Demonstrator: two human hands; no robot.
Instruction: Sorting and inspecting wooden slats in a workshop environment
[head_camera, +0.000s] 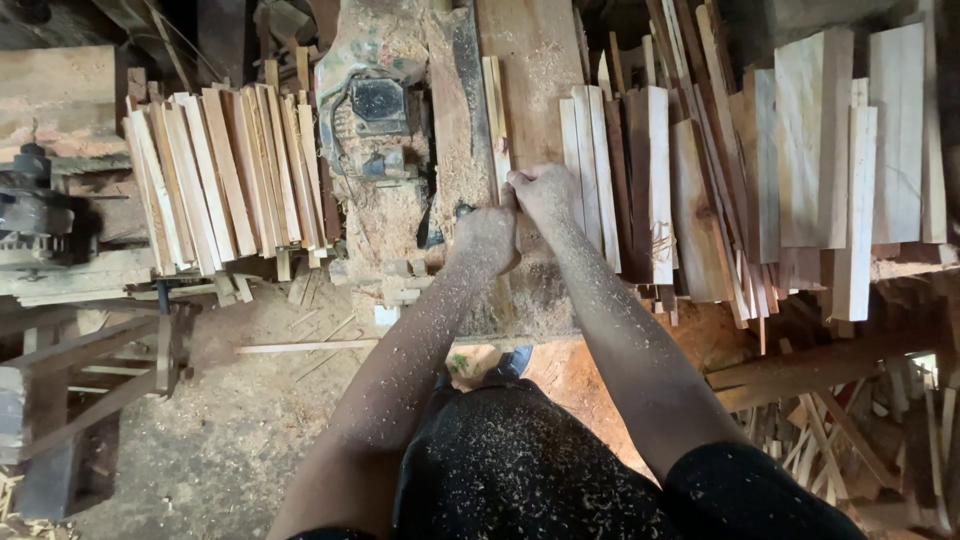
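Strips (225, 175) lie stacked left of the saw, boards (800, 150) wait at right, and, seemingly, left hand (488, 238) and right hand (543, 190) both clench a slat (496, 110) on the dusty desk (530, 60).

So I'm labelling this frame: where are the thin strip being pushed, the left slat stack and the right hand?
thin strip (494, 110), head view, upper length.
left slat stack (225, 175), head view, middle.
right hand (545, 192), head view, knuckles.
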